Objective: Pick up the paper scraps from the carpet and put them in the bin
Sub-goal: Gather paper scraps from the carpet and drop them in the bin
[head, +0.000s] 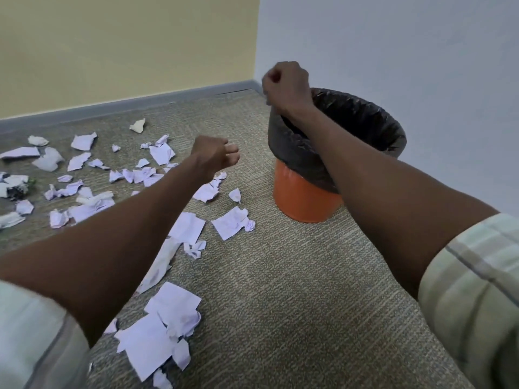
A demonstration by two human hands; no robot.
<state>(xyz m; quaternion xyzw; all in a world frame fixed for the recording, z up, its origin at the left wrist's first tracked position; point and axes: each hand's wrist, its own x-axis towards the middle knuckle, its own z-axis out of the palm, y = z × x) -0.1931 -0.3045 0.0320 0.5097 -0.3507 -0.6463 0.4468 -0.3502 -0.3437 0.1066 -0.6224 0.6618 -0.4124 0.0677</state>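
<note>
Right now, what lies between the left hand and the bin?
Head view: only bare carpet between the left hand and the bin. The nearest paper scraps lie below that line, nearer the camera.

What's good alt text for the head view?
A person's closed right hand is raised beside an orange bin with a black liner, while the closed left hand hovers over torn paper scraps strewn across the carpet.
</note>
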